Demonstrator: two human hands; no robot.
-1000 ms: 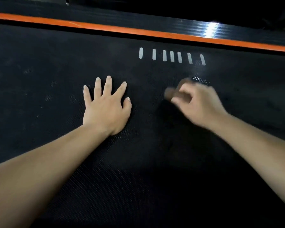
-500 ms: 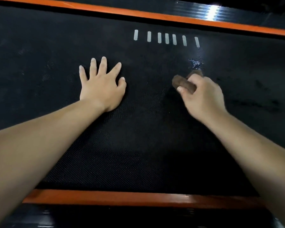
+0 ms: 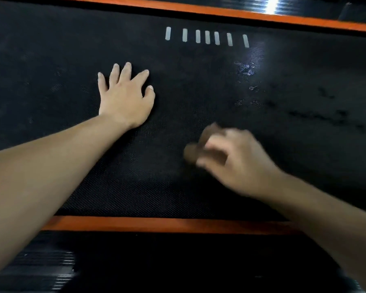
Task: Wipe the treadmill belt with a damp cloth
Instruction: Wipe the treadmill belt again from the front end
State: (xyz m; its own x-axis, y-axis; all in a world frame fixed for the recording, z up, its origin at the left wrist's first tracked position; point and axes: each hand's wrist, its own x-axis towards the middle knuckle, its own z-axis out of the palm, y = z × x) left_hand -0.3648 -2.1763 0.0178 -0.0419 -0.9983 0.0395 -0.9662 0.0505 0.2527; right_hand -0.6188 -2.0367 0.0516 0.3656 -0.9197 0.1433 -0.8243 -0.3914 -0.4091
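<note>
A brown cloth (image 3: 193,152), blurred, is bunched in the curled fingers of the right hand (image 3: 239,163) over the near half of the black belt (image 3: 51,60). The left hand (image 3: 125,98) lies flat and spread on the belt, left of the cloth and farther out, holding nothing. A wet sheen (image 3: 248,68) glints beyond the right hand, below a row of white marks (image 3: 207,37). Orange strips (image 3: 167,224) edge the belt.
</note>
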